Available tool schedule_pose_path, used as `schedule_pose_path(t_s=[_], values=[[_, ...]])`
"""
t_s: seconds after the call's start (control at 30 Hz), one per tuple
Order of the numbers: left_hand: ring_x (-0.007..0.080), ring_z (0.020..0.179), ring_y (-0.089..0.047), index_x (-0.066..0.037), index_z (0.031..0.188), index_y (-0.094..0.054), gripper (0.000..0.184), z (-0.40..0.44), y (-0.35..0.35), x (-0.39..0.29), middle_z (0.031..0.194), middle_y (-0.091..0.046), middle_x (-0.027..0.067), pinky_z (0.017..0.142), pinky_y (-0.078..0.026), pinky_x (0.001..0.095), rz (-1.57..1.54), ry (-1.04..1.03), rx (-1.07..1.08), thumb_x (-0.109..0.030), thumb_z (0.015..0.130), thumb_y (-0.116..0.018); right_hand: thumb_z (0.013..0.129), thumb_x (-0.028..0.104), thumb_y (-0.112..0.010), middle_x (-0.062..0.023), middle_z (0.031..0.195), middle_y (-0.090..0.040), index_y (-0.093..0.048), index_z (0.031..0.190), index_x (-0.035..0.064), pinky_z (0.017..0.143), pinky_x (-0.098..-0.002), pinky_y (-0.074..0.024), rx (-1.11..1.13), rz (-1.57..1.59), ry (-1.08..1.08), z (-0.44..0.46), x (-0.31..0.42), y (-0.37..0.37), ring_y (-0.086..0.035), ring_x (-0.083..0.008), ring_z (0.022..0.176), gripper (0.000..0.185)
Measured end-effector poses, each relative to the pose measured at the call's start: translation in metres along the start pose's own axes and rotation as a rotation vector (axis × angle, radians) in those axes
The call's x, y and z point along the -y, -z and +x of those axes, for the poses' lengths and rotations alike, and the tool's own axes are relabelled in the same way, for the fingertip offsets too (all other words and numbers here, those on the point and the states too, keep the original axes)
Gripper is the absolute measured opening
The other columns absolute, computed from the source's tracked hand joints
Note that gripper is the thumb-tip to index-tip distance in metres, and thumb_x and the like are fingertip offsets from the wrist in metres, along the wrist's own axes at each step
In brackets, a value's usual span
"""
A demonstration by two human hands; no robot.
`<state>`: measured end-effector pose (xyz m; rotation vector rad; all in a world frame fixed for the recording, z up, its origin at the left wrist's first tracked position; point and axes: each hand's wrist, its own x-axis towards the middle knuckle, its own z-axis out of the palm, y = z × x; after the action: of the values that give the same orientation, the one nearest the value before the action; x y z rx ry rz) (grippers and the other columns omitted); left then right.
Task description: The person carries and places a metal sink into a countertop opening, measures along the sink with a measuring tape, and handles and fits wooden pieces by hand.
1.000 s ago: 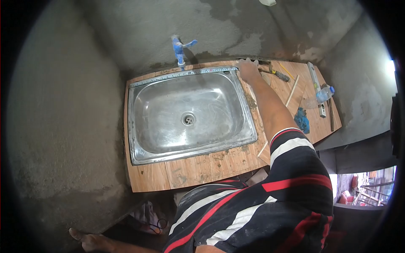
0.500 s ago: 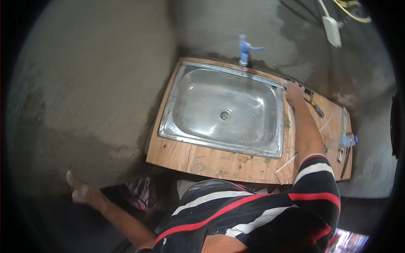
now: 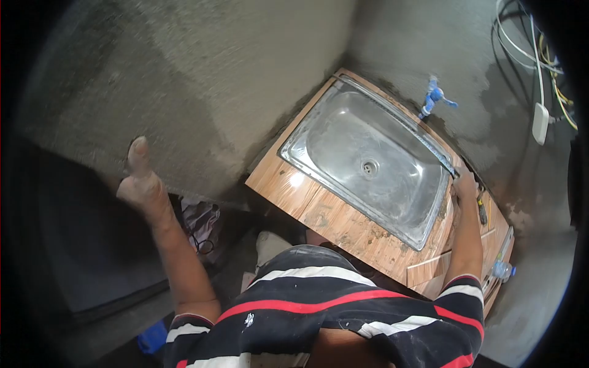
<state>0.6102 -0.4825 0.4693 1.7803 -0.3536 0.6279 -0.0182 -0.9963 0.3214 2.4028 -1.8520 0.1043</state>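
Note:
My right hand [image 3: 466,185] is closed around the dark end of a long, thin metal ruler [image 3: 434,149], beside the sink's back right corner. The ruler lies along the back rim of the stainless steel sink [image 3: 362,197], which is set in a wood-grain countertop [image 3: 279,178]. Over on the left, my left hand [image 3: 145,187] is at the edge of a grey plastered wall [image 3: 215,132], thumb stretched up on its face. Its other fingers curl at the edge and are partly hidden. Behind the sink, a blue tap [image 3: 433,98] sticks out of the back wall.
Beside my right hand lies a yellow-and-black screwdriver [image 3: 482,212]. Farther right is a clear plastic bottle [image 3: 503,270] with a blue cap. A white power strip [image 3: 540,124] and loose cables hang at the upper right. Debris and thin strips lie on the countertop.
My view has turned, so the sink and countertop appear more tilted and farther right. My left hand stays at the wall edge. My right hand remains on the ruler's end.

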Motion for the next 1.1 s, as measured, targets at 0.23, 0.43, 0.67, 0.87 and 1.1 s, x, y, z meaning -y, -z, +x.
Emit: schedule_pose_path(t_s=[0.23,0.43,0.67,0.87,1.1], values=[[0.0092,0.056,-0.056,0.008,0.078,-0.074,0.075,-0.005,0.006,-0.016,0.060,-0.065,0.0049,0.059,-0.048,0.0262,0.253,0.187,0.101,-0.066,0.085,-0.077,0.079,0.008,-0.061,-0.0241,0.118,-0.067,-0.071,0.124,0.0133,0.097,-0.0510,-0.0488,0.028,0.079,0.182,-0.037,0.002,0.020,-0.062,-0.0460,0.111,0.047],[0.0066,0.048,-0.039,-0.004,0.081,-0.078,0.048,-0.006,0.005,-0.033,0.055,-0.051,-0.0076,0.047,-0.039,0.0260,0.013,-0.121,0.017,-0.051,0.095,-0.074,0.073,0.005,-0.064,-0.0249,0.118,-0.067,-0.062,0.136,0.0085,0.099,-0.0486,-0.0479,0.139,0.136,0.269,-0.077,0.003,0.038,-0.061,-0.0447,0.112,0.064],[0.0240,0.091,-0.049,-0.004,0.124,-0.050,0.068,-0.002,0.022,-0.048,0.106,-0.050,0.0117,0.079,-0.044,0.0340,0.053,-0.195,0.029,-0.054,0.088,-0.077,0.072,0.006,-0.064,-0.0269,0.116,-0.066,-0.054,0.140,0.0004,0.097,-0.0456,-0.0489,0.180,0.281,0.213,-0.114,0.022,0.054,-0.063,-0.0413,0.109,0.069],[0.0389,0.128,-0.058,-0.003,0.162,-0.026,0.110,0.002,0.043,-0.058,0.149,-0.049,0.0282,0.106,-0.049,0.0409,0.098,-0.095,0.132,-0.058,0.082,-0.080,0.071,0.007,-0.067,-0.0181,0.108,-0.071,-0.059,0.137,-0.0009,0.090,-0.0392,-0.0540,0.265,0.181,0.144,-0.103,-0.006,0.043,-0.068,-0.0324,0.099,0.067],[0.0354,0.098,-0.070,0.000,0.161,-0.024,0.109,0.008,0.023,-0.034,0.123,-0.067,0.0240,0.088,-0.057,0.0412,0.161,-0.543,-0.366,-0.061,0.086,-0.075,0.085,-0.001,-0.064,-0.0110,0.106,-0.073,-0.071,0.118,-0.0039,0.078,-0.0342,-0.0572,0.691,0.657,-0.228,-0.102,-0.048,0.048,-0.071,-0.0230,0.093,0.034]])
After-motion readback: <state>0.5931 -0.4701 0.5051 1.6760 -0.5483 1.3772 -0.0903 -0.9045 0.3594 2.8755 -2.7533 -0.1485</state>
